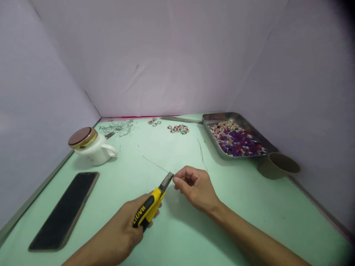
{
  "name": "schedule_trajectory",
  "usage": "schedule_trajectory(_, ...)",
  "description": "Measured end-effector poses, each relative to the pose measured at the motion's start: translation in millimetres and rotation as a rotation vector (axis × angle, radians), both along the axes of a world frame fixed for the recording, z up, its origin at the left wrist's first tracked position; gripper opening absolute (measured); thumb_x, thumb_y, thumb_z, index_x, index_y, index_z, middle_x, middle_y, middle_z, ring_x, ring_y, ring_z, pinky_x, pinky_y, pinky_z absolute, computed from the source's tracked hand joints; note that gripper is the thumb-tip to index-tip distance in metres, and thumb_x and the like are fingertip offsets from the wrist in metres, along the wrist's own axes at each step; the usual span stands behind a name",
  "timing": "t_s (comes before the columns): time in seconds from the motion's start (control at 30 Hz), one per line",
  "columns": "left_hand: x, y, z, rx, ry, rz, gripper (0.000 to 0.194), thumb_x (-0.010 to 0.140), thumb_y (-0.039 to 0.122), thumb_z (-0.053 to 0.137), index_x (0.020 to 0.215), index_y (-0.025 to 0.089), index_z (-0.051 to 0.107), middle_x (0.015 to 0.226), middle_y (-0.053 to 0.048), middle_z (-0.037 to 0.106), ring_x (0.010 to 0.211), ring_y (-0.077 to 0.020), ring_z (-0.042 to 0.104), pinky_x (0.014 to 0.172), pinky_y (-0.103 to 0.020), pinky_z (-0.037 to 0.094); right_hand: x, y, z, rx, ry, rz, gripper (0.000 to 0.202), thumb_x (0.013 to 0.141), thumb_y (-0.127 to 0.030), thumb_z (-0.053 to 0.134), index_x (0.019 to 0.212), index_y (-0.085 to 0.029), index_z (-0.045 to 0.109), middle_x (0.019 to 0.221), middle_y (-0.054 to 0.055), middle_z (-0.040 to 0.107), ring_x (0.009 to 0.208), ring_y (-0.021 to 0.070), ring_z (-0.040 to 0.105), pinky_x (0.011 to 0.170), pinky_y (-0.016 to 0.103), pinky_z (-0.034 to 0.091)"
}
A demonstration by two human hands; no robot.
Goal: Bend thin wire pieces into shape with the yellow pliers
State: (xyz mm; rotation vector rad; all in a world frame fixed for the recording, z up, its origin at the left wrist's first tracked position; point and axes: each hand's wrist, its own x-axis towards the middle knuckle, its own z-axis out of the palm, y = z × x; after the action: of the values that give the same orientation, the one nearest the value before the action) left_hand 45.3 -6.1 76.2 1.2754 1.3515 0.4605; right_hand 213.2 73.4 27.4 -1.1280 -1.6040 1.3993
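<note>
My left hand [129, 223] is wrapped round the yellow and black handles of a pair of pliers [151, 208]. The jaws point up and to the right and close on a thin wire [155, 164], whose long free end runs up to the left. Just right of the jaw tips, my right hand [195, 184] pinches with thumb and forefinger at the wire's other end. Whatever lies between those fingertips is too small to make out, and the other fingers are curled in.
A metal tray [219, 149] of mixed beads and a brown cup [277, 166] stand right. Beaded rings [179, 129], wire rods [181, 120] and wire scraps [119, 127] lie at the back. Left are a lidded white mug [94, 149] and a phone [65, 212]. Loose wires [201, 153] lie mid-table.
</note>
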Motion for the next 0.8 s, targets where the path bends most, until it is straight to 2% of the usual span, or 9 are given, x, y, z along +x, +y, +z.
schedule_trajectory(0.23,-1.6,-1.9,-4.2,0.028,0.039,-0.005,0.037,0.052,0.001,0.034,0.083,0.018,0.046,0.079,0.002,0.050,0.073,-0.0137,0.047,0.069,-0.024,0.039,0.5,1.9,-0.9,0.016,-0.017,0.011,0.009,0.071,-0.024,0.056,0.065,-0.016,0.056,0.055,0.001,0.060,0.047,0.0096,0.051,0.045,0.020,0.040)
schedule_trajectory(0.4,-5.1,-4.8,-14.2,0.079,0.024,0.015,0.040,0.053,0.000,0.034,0.086,0.018,0.047,0.078,0.003,0.051,0.070,-0.0120,0.046,0.064,-0.021,0.039,0.1,1.4,-0.9,0.073,-0.041,0.009,0.010,0.072,-0.023,0.054,0.065,-0.016,0.055,0.055,0.001,0.059,0.046,0.0091,0.049,0.044,0.020,0.038)
schedule_trajectory(0.53,-7.2,-6.6,-22.2,0.064,0.016,-0.013,0.036,0.060,0.000,0.036,0.089,0.020,0.047,0.079,0.003,0.053,0.069,-0.0118,0.047,0.063,-0.021,0.039,-0.3,1.3,-1.7,0.080,-0.039,0.001,0.009,0.071,-0.022,0.053,0.065,-0.016,0.054,0.055,0.001,0.058,0.047,0.0098,0.050,0.044,0.020,0.039)
schedule_trajectory(0.67,-6.0,-9.3,-21.1,0.127,0.105,-0.049,0.017,0.078,0.014,0.040,0.093,0.019,0.045,0.078,0.002,0.051,0.066,-0.0119,0.043,0.061,-0.022,0.038,0.1,1.8,-2.0,0.049,-0.020,0.006,0.007,0.070,-0.021,0.053,0.066,-0.016,0.054,0.055,0.001,0.058,0.047,0.0098,0.050,0.045,0.020,0.040)
schedule_trajectory(0.8,-2.8,-8.8,-9.9,0.155,0.196,-0.092,0.016,0.084,0.027,0.039,0.095,0.018,0.046,0.082,0.000,0.051,0.071,-0.0135,0.045,0.067,-0.023,0.039,0.3,2.3,0.4,-0.015,0.028,0.055,0.007,0.070,-0.021,0.054,0.066,-0.015,0.054,0.057,0.001,0.058,0.047,0.0092,0.050,0.045,0.020,0.041)
